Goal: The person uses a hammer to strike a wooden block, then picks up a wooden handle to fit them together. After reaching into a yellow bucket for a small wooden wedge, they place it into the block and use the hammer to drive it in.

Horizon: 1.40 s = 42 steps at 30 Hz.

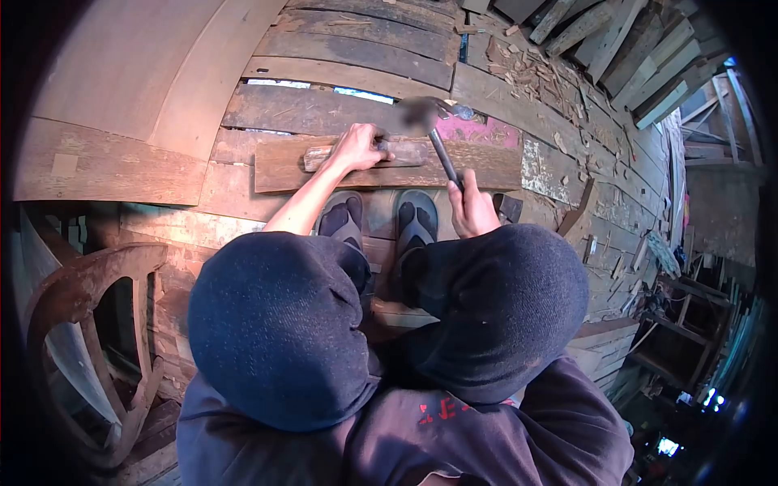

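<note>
My left hand point(361, 149) is closed on a short, worn piece of wood point(411, 154), which lies lengthwise on a thicker plank point(279, 168). Whether something small is also pinched between its fingertips, I cannot make out. In my right hand point(473, 206) is a hammer point(442, 151), its dark handle wrapped by my fingers. The hammer's head is blurred and appears above the right end of the short piece. Just beyond the plank is a pink patch point(494, 132), with a small bluish, clear object point(461, 112) beside it.
My sandalled feet point(416, 217) are close behind the plank on the board floor point(324, 109), which has gaps. Wood chips point(531, 73) and stacked timber point(600, 36) lie at the upper right. A large wooden panel point(121, 97) and a curved wooden frame point(89, 283) stand at left.
</note>
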{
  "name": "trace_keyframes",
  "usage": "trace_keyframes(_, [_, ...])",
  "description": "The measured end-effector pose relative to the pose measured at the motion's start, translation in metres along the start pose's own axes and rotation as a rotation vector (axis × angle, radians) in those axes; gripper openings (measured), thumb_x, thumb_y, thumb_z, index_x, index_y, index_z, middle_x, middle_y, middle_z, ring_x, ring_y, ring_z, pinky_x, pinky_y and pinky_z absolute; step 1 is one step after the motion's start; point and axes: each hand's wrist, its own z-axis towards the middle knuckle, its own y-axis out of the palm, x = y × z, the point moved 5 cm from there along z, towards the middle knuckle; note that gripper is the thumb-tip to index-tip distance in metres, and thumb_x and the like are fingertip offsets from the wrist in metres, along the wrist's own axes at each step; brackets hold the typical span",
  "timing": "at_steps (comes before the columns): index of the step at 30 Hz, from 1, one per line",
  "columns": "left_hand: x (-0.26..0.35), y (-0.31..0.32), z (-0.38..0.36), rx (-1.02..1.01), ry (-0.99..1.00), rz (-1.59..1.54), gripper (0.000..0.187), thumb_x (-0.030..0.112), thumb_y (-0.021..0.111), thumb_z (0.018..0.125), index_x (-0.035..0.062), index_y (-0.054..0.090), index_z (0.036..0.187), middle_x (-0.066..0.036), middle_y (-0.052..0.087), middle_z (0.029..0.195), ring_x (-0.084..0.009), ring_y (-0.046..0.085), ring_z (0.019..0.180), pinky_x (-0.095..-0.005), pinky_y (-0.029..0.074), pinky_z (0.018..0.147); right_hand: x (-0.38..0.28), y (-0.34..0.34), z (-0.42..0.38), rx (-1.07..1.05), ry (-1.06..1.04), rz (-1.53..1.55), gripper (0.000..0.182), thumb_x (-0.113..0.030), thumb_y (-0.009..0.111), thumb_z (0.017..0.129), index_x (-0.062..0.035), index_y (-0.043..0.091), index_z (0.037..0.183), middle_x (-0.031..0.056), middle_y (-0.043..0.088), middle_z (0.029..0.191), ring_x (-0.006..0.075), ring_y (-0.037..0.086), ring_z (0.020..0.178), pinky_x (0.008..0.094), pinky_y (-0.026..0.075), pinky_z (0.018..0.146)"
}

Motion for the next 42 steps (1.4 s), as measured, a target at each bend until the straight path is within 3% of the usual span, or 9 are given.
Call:
trace_keyframes(5, [-0.003,0.0,0.0,0.04,0.035,-0.015,0.047,0.03,0.086,0.068,0.0011,0.077,0.103,-0.022,0.072,0.091,-0.0339,0.072,0.088,-0.0414,0.055,0.079,0.015,0.013,0.003,-0.001,-0.093,-0.145,0.025,-0.033,0.051,0.105,-0.0097,0.05,0.114,0.0293,0.062,0.067,0.0524,0.064,0.071,0.0606,0.045,0.06])
trace_keyframes(10, [-0.004,-0.004,0.007,0.019,0.029,-0.027,0.047,0.03,0.087,0.067,0.0044,0.077,0.106,-0.021,0.074,0.094,-0.0339,0.073,0.09,-0.0415,0.057,0.081,0.025,0.025,-0.001,0.077,-0.162,-0.064,0.021,-0.031,0.053,0.104,-0.012,0.052,0.114,0.0267,0.06,0.061,0.0511,0.063,0.062,0.0603,0.043,0.053])
trace_keyframes(14, [-0.005,0.0,0.004,0.026,0.042,-0.059,0.047,0.029,0.087,0.067,0.0052,0.077,0.106,-0.022,0.074,0.094,-0.0335,0.073,0.089,-0.0414,0.057,0.079,0.024,0.029,-0.009,0.113,-0.169,-0.067,0.021,-0.03,0.054,0.104,-0.0107,0.052,0.112,0.026,0.06,0.06,0.0506,0.062,0.062,0.0598,0.043,0.055])
trace_keyframes(17, [-0.004,0.003,0.002,-0.004,0.023,-0.037,0.049,0.03,0.087,0.067,0.0017,0.076,0.106,-0.021,0.073,0.094,-0.0338,0.072,0.088,-0.0425,0.055,0.078,0.018,0.019,-0.001,0.026,-0.146,-0.082,0.021,-0.03,0.053,0.104,-0.01,0.052,0.111,0.0272,0.061,0.063,0.0508,0.062,0.063,0.058,0.044,0.055])
trace_keyframes(23, [0.005,-0.004,-0.007,0.092,0.027,-0.001,0.043,0.029,0.086,0.07,0.0031,0.077,0.103,-0.019,0.071,0.089,-0.0367,0.071,0.085,-0.0444,0.055,0.075,0.013,0.011,-0.001,0.022,-0.101,0.023,0.022,-0.032,0.053,0.105,-0.0107,0.053,0.111,0.0273,0.061,0.064,0.0509,0.064,0.068,0.0573,0.044,0.056])
trace_keyframes(26, [0.02,-0.004,-0.018,0.109,0.034,0.004,0.041,0.03,0.085,0.072,0.0031,0.076,0.101,-0.019,0.071,0.091,-0.0388,0.07,0.087,-0.0461,0.055,0.076,0.008,0.011,-0.006,0.03,-0.035,-0.042,0.022,-0.032,0.053,0.104,-0.0113,0.053,0.111,0.0273,0.061,0.065,0.0504,0.064,0.068,0.0571,0.044,0.056])
trace_keyframes(30, [0.021,-0.002,-0.024,0.161,0.036,0.12,0.04,0.03,0.085,0.073,0.003,0.076,0.102,-0.019,0.07,0.096,-0.0393,0.069,0.091,-0.0476,0.054,0.077,0.018,0.022,-0.003,-0.056,-0.113,-0.18,0.021,-0.032,0.054,0.104,-0.0118,0.052,0.112,0.0272,0.061,0.064,0.0497,0.065,0.068,0.06,0.045,0.058])
trace_keyframes(37, [0.022,-0.004,-0.028,0.176,0.046,0.024,0.041,0.031,0.085,0.073,0.0012,0.075,0.1,-0.019,0.068,0.091,-0.0405,0.069,0.091,-0.0482,0.054,0.078,0.011,0.02,-0.015,0.078,-0.073,-0.155,0.021,-0.033,0.054,0.103,-0.0129,0.054,0.109,0.0265,0.062,0.065,0.0494,0.065,0.068,0.0589,0.048,0.06])
trace_keyframes(42, [0.019,-0.003,-0.021,0.19,0.058,0.053,0.037,0.028,0.084,0.073,0.0035,0.076,0.1,-0.019,0.068,0.093,-0.0403,0.068,0.091,-0.0485,0.053,0.078,0.012,0.013,-0.005,0.113,-0.166,-0.133,0.018,-0.031,0.058,0.102,-0.0141,0.055,0.108,0.0237,0.061,0.062,0.0472,0.064,0.064,0.0552,0.046,0.053])
